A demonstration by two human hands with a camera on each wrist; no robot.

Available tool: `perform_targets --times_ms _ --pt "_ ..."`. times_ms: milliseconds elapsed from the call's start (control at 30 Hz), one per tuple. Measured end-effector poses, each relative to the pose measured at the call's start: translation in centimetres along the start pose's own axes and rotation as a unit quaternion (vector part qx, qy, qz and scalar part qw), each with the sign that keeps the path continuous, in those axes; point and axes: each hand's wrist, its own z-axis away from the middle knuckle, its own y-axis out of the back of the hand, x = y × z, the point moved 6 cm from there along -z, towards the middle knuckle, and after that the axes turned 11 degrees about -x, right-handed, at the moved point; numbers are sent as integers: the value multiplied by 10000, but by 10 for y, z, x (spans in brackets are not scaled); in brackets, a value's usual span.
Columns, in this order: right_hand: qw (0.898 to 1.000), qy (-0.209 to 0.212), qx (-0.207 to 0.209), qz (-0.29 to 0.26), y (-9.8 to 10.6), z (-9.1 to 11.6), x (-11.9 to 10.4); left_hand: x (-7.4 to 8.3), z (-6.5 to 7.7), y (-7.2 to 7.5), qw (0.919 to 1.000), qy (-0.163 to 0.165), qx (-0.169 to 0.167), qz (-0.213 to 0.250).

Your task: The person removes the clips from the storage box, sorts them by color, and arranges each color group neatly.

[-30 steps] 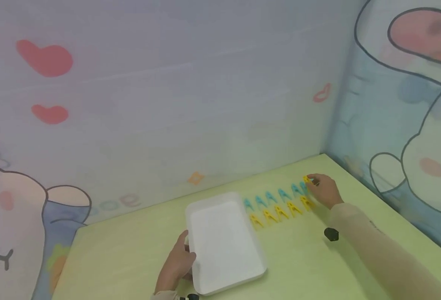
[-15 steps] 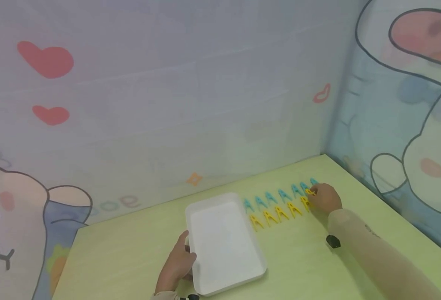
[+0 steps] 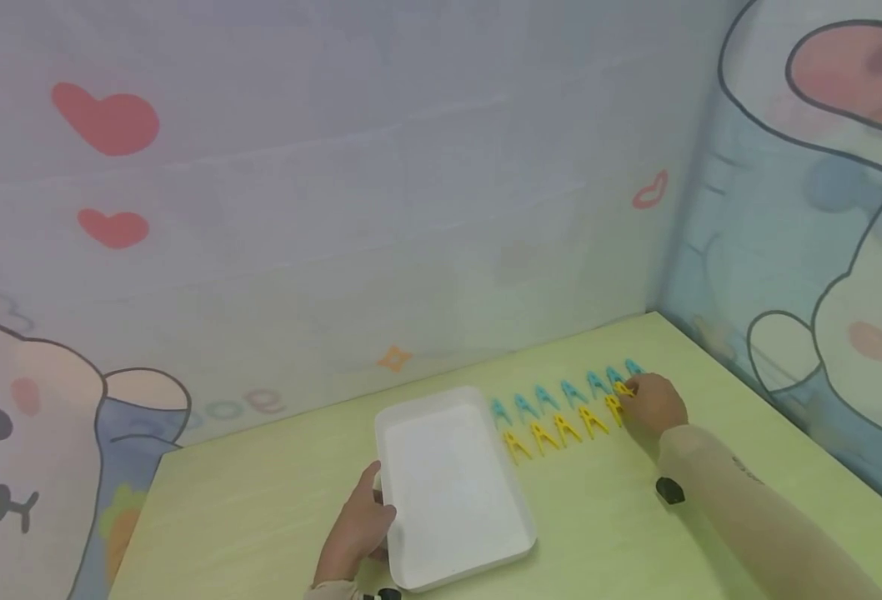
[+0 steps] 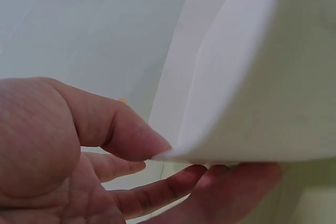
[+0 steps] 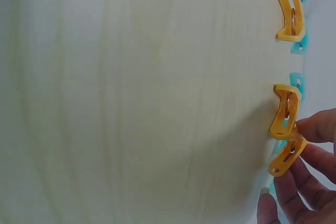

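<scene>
My left hand (image 3: 358, 521) holds the left edge of a white tray (image 3: 452, 492); the left wrist view has the thumb on the tray rim (image 4: 199, 114) and fingers beneath. At the right end of a yellow row, my right hand (image 3: 657, 403) pinches a yellow clothespin (image 3: 623, 389). In the right wrist view this held clothespin (image 5: 287, 158) touches or overlaps a neighbouring yellow clothespin (image 5: 285, 111). Behind the yellow row (image 3: 565, 429) stretches a row of blue clothespins (image 3: 572, 392), its right end partly hidden by the yellow one and the hand.
Everything lies on a light green tabletop (image 3: 261, 500). A printed cloth wall (image 3: 336, 208) rises along the back edge, and another printed panel (image 3: 831, 292) borders the right side. The tray's right rim stands close to the left end of both clothespin rows.
My right hand has brought the yellow clothespin from over the blue row's right end nearer to me, beside the yellow row's end. My left hand stays on the tray.
</scene>
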Motion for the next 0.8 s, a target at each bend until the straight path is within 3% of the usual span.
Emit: perform_targets --times_ms 267,800 --pt "10000 28 57 -27 1 -2 12 0 -1 1 9999 54 101 -42" --pt "9987 -297 -380 146 -1 -4 13 -4 -1 2 10000 75 63 -11"
